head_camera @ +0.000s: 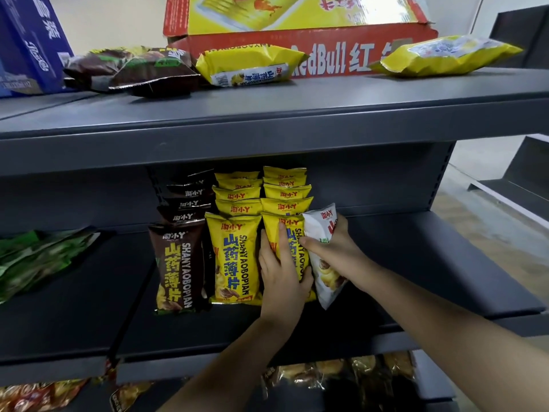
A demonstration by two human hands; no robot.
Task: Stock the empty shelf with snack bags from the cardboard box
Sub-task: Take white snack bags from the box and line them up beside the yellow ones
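Observation:
On the grey middle shelf (416, 263) stand three rows of snack bags: a brown row (178, 263), a yellow row (231, 257) and a second yellow row (286, 203). My left hand (282, 269) lies flat with straight fingers against the front bag of the second yellow row. My right hand (332, 251) grips a white snack bag (322, 227), held upright just right of that yellow row, its bottom edge near the shelf. No cardboard box of snacks lies within reach in this view.
The top shelf (267, 114) carries loose brown bags (133, 69), yellow bags (252, 66), a red Red Bull carton (326, 40) and a blue carton (26, 43). Green bags (38, 257) lie at the middle shelf's left. More snacks fill the bottom shelf (341, 373).

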